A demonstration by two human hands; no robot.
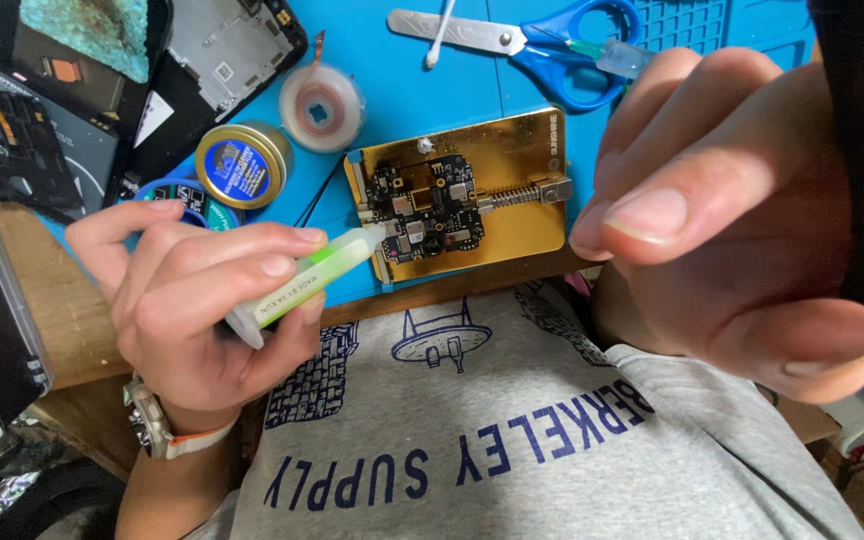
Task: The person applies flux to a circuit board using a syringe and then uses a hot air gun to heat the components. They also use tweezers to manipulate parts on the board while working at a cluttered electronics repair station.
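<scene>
Left hand [202, 300] gripping green syringe [312, 278], tip on circuit board [424, 208], right hand [722, 220] raised

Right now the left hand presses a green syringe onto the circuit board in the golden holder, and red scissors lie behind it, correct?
Not quite: in the head view the scissors have blue handles, not red. The rest holds: left hand, green syringe, circuit board, golden holder.

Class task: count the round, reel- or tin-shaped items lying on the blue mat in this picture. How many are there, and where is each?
3. A clear solder-wick reel near top centre; a gold round tin with blue lid left of the gold board holder; a blue tape roll partly behind the left hand. Others may be hidden.
</scene>
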